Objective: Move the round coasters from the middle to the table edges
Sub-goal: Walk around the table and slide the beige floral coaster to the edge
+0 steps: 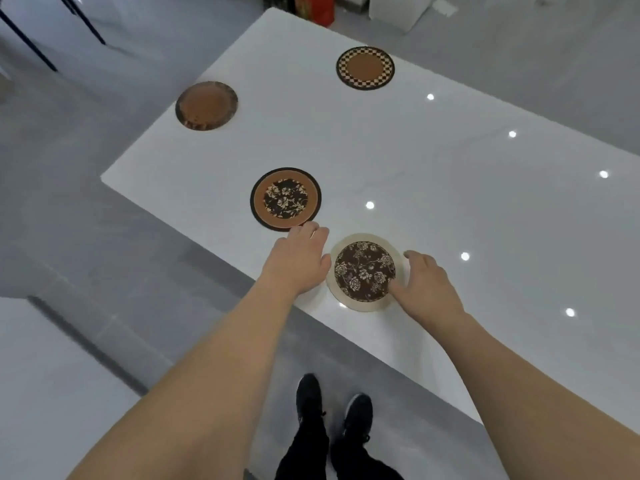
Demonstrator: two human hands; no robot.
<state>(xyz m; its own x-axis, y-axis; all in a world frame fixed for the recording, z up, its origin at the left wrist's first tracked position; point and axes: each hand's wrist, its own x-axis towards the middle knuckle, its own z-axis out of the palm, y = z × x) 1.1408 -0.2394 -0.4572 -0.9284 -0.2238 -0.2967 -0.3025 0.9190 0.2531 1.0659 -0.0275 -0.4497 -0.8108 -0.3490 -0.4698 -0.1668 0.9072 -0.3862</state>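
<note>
I am standing at the white table [450,188], both arms reaching out. Four round coasters are lying near its edges. My right hand [427,289] is grasping the cream coaster [363,271]; my left hand [298,261] is resting released beside it.

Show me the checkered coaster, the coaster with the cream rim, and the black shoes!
checkered coaster [365,67]: head view, on its plain brown middle.
cream-rimmed coaster [364,271]: head view, on its dark flowered middle.
black shoes [308,393]: head view, on the top of the left-side shoe.
</note>
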